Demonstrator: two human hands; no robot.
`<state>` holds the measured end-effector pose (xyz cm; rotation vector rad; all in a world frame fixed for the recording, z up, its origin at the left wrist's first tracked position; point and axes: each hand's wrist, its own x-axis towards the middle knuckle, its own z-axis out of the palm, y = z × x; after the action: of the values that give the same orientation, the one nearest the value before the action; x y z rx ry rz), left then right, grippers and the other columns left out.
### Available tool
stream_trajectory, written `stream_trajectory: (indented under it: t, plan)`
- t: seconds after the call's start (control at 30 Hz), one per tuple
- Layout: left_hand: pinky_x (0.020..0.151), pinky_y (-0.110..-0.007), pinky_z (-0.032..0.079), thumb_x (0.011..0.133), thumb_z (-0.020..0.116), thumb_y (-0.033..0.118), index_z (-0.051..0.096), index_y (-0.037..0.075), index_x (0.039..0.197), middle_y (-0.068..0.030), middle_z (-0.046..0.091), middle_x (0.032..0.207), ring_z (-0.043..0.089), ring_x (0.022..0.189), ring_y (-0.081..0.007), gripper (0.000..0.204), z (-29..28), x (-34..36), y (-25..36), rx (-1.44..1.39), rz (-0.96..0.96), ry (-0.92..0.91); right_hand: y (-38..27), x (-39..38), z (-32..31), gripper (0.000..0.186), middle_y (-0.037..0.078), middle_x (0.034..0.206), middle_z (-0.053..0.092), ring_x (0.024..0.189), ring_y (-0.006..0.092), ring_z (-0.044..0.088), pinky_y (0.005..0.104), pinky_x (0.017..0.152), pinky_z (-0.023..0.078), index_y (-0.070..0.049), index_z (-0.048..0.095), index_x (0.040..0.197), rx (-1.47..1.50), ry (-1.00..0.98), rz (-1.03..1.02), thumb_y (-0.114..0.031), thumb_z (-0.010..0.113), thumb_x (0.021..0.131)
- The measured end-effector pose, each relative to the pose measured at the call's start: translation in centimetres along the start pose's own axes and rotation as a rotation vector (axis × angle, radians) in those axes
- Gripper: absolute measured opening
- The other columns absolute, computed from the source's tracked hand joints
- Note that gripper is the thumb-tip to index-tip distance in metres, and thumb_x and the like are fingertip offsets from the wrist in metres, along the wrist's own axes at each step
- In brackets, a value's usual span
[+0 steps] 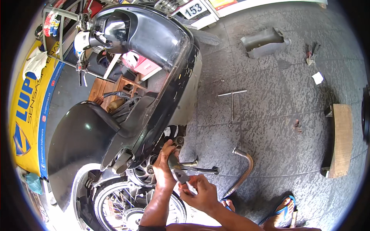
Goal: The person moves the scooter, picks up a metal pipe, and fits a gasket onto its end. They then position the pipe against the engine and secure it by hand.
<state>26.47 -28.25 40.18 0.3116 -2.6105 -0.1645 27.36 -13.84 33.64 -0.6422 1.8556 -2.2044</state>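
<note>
A black scooter (127, 96) leans over on its side, with its spoked rear wheel (131, 208) near me. My left hand (163, 165) reaches into the engine area by the wheel hub and grips a metal part there. My right hand (198, 190) is closed on a small metal tool (181, 176) right beside the left hand. The kick-start lever (204, 169) sticks out to the right between both hands. What the left fingers touch is partly hidden.
A bent exhaust pipe (244, 169) lies on the grey floor by my sandalled feet (281, 211). A T-handle wrench (232, 101) lies further off. A grey body panel (264, 42), pliers (312, 52) and a wooden block (341, 140) sit to the right.
</note>
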Motion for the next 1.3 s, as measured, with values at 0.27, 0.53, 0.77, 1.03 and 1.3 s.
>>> stream_trajectory:
  t: [0.27,0.53,0.77,1.03,1.3]
  plan:
    - [0.077,-0.035,0.058,0.082,0.068,-0.002,0.056,0.006,0.109,-0.0186,0.065,0.115,0.069,0.096,-0.0322,0.031,0.1,-0.5,0.5,0.044,0.034,-0.054,17.1,-2.2,-7.2,0.029,0.007,0.080,0.061,0.069,0.0256,0.061,0.0385,0.066,0.050,-0.012,0.062,0.103,-0.195,0.371,0.659,-0.021,0.070,0.076]
    - [0.078,-0.034,0.058,0.080,0.070,-0.003,0.058,0.004,0.107,-0.0190,0.066,0.114,0.069,0.097,-0.0308,0.029,-0.8,-1.8,0.5,-0.037,0.088,-0.140,17.2,-0.4,-18.5,0.062,0.017,0.132,0.046,0.121,0.0364,0.046,0.0435,0.100,0.038,-0.002,0.047,0.130,-1.135,0.712,0.521,-0.016,0.074,0.077]
    - [0.062,-0.031,0.058,0.081,0.070,0.002,0.057,0.001,0.102,-0.0216,0.069,0.094,0.070,0.076,-0.0271,0.025,-5.2,-3.0,3.4,-0.080,0.233,-0.006,14.7,1.6,-14.7,0.036,0.013,0.104,0.059,0.091,0.0242,0.058,0.0372,0.083,0.047,0.000,0.057,0.117,-0.385,0.353,0.486,-0.015,0.069,0.087]
    - [0.088,-0.038,0.051,0.066,0.072,0.015,0.053,0.005,0.125,-0.0158,0.055,0.130,0.059,0.107,-0.0275,0.062,-0.7,-7.7,8.1,-0.379,0.572,-0.639,6.0,2.9,-8.0,0.076,0.017,0.094,0.065,0.080,0.0244,0.063,0.0401,0.071,0.053,0.001,0.050,0.125,1.231,-0.515,1.014,-0.066,0.042,0.092]
    - [0.093,-0.042,0.046,0.087,0.064,0.023,0.056,0.004,0.118,-0.0166,0.055,0.125,0.056,0.110,-0.0339,0.037,6.2,-16.2,4.2,-0.459,0.123,-0.834,27.7,-0.2,-20.1,0.029,0.005,0.066,0.052,0.060,0.0243,0.054,0.0386,0.059,0.047,-0.002,0.057,0.108,-0.639,0.098,0.485,-0.029,0.050,0.098]
